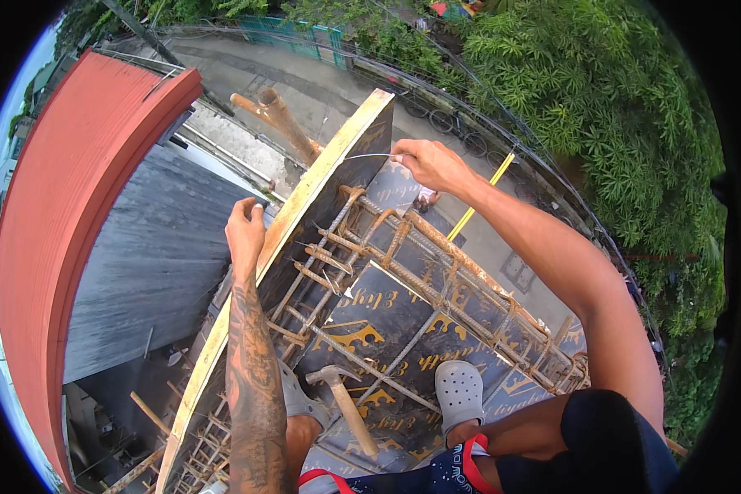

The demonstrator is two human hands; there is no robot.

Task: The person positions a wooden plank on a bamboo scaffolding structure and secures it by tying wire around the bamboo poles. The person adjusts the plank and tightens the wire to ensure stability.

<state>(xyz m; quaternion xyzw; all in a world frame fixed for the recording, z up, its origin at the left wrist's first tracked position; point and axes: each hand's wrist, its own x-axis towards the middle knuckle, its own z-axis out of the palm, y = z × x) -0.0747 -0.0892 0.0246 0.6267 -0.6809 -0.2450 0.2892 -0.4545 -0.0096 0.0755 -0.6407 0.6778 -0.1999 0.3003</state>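
My right hand pinches the end of a thin wire. The wire bends leftward toward the upright plywood board, close to its far end. My left hand is on the board's outer side, beside its pale top edge, fingers curled together; whatever they hold, if anything, is hidden. On the inner side of the board, rusty rebar is tied into a cage, with stirrups and bent bar ends. A hammer with a wooden handle lies between my feet, on dark plywood sheeting with gold print.
I stand high above a street. Rusty pipes jut out beyond the board. A red roof edge and grey roofing lie left. Cables and trees are at right, near a yellow pole.
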